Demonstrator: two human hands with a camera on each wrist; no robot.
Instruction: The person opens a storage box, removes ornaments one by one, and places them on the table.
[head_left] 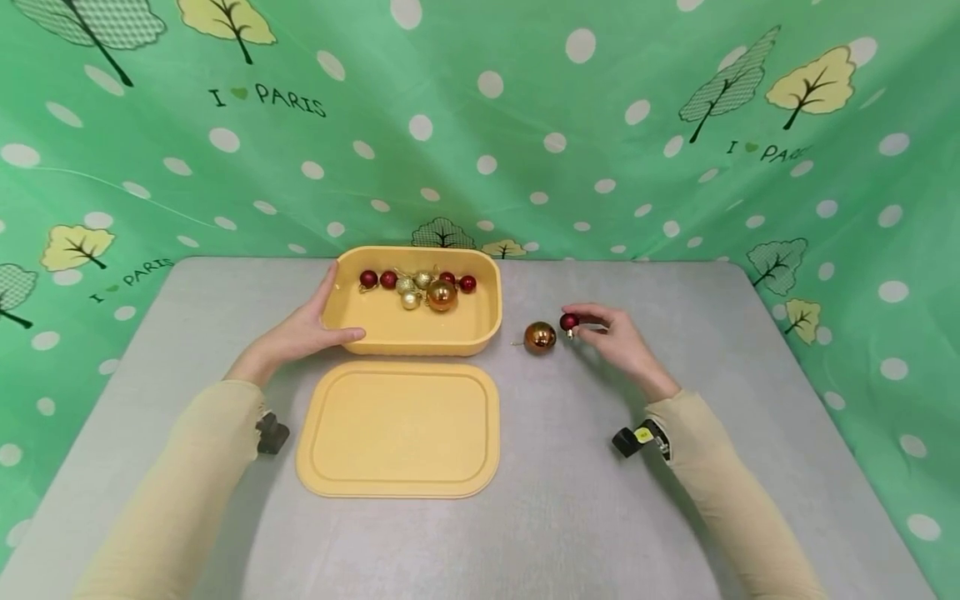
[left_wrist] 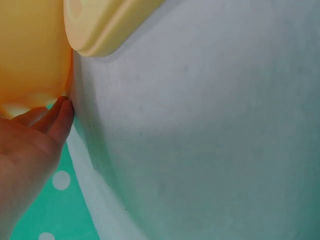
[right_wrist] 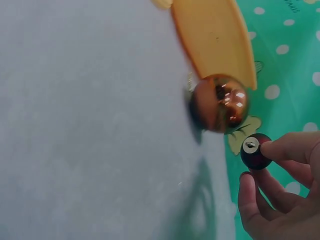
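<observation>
A yellow open box [head_left: 412, 348] at the back holds several small dark red and gold Christmas baubles [head_left: 406, 286] and a larger copper-gold one [head_left: 442, 295]. My left hand [head_left: 300, 333] grips the box's left end, its thumb over the front rim; in the left wrist view the fingers [left_wrist: 62, 117] lie against the outer wall. To the right of the box, my right hand [head_left: 611, 337] pinches a small dark red bauble [right_wrist: 256, 151] between thumb and fingers, metal cap showing. Just left of that hand, a large copper-gold bauble [head_left: 540, 337] lies on the table.
The yellow lid [head_left: 397, 429] lies flat on the grey table [head_left: 570, 517], in front of the box. A green polka-dot cloth [head_left: 525, 108] hangs behind the table and along its sides. Each wrist wears a small black camera [head_left: 628, 442].
</observation>
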